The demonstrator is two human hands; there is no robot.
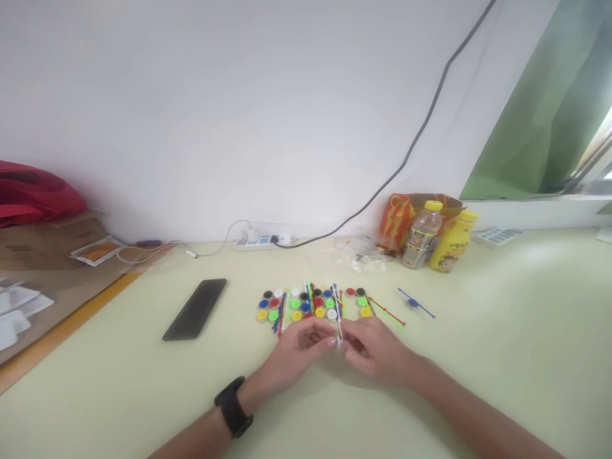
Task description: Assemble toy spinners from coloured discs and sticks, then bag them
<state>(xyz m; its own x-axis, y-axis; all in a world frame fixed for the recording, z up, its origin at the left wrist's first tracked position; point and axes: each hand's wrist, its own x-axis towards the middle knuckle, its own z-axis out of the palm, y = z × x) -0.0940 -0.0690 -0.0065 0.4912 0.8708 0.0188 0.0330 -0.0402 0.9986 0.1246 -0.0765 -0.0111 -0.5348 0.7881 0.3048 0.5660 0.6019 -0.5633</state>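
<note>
My left hand [302,347], with a watch on its wrist, has its fingers curled and its thumb tip against a small white disc [339,343]. Opposite it, my right hand [377,349] pinches a thin white arrow [340,328] that meets the disc. Just beyond both hands lie several coloured round discs [296,315] in clear bases, in rows. Thin coloured arrows lie among them, including a red arrow [387,310]. Off to the right, a blue arrow [423,308] sits across a blue disc [412,303]. My fingers partly cover the nearest pieces.
A black phone [195,310] lies at left. Along the wall are a power strip [261,240] with a grey cable [406,156], clear plastic bags [366,255], a clear bottle [421,236] and a yellow bottle [452,245]. A cardboard box [52,242] stands far left.
</note>
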